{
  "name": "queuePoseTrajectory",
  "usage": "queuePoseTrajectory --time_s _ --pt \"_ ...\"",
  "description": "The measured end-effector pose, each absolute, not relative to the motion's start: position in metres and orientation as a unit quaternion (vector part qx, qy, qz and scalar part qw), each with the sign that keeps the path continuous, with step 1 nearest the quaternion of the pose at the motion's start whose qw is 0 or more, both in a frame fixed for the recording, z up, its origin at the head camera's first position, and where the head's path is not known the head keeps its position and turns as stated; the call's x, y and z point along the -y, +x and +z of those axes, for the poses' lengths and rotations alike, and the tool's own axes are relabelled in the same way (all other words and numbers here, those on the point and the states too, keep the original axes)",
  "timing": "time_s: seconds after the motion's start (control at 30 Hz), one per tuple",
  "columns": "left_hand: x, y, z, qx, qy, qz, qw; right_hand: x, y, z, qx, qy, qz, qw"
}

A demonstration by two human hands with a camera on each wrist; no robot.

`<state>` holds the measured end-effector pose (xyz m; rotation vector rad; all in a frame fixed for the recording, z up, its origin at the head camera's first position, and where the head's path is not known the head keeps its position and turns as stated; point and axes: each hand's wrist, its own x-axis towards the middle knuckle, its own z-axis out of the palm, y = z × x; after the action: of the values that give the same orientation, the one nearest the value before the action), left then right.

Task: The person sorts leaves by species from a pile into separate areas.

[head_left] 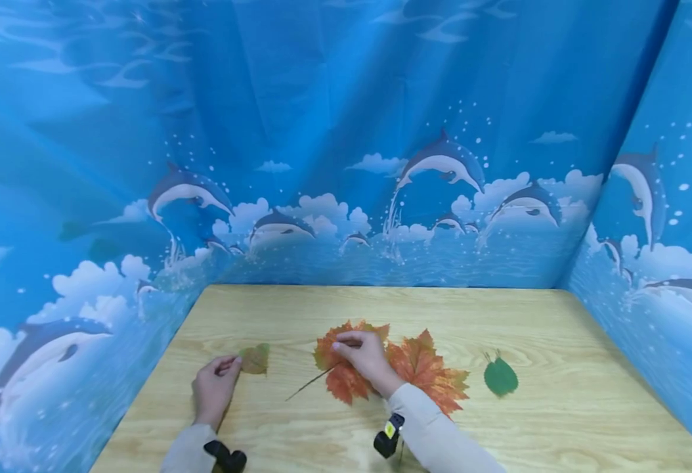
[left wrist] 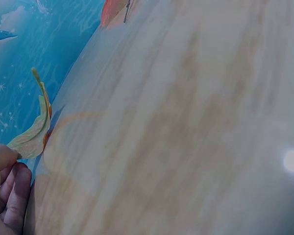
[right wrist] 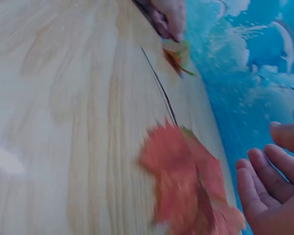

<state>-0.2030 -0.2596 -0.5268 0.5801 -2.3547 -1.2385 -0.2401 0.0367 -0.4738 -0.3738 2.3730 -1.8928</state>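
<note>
My left hand, at the left of the table, pinches the edge of a small yellow-green and brownish leaf. In the left wrist view that leaf curls upward from the thumb and fingertips. Over an orange-red maple leaf hovers my right hand, hiding part of it. In the right wrist view the fingers of this hand are loosely bent with nothing between them, beside the maple leaf. The leaf's thin dark stem points toward the left hand.
A second orange-red maple leaf lies just right of the right hand, partly behind the forearm. Farther right is a small green leaf with thin stems. Blue dolphin-print sheets stand round the wooden table.
</note>
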Motion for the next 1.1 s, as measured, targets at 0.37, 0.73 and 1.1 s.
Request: queuePoseTrajectory --time_s 0.37,0.73,1.1 --pt "0.262 -0.205 -0.530 0.848 0.203 -0.443 0.209 -0.110 -0.221 -0.472 -0.788 -0.028 -0.614 0.008" --pt "0.259 -0.202 -0.523 0.850 0.198 -0.442 0.209 -0.157 -0.182 -0.489 -0.830 0.023 -0.557 -0.013" --pt "0.259 -0.202 -0.523 0.846 0.198 -0.448 0.210 -0.179 -0.155 -0.494 -0.863 0.030 -0.502 -0.052"
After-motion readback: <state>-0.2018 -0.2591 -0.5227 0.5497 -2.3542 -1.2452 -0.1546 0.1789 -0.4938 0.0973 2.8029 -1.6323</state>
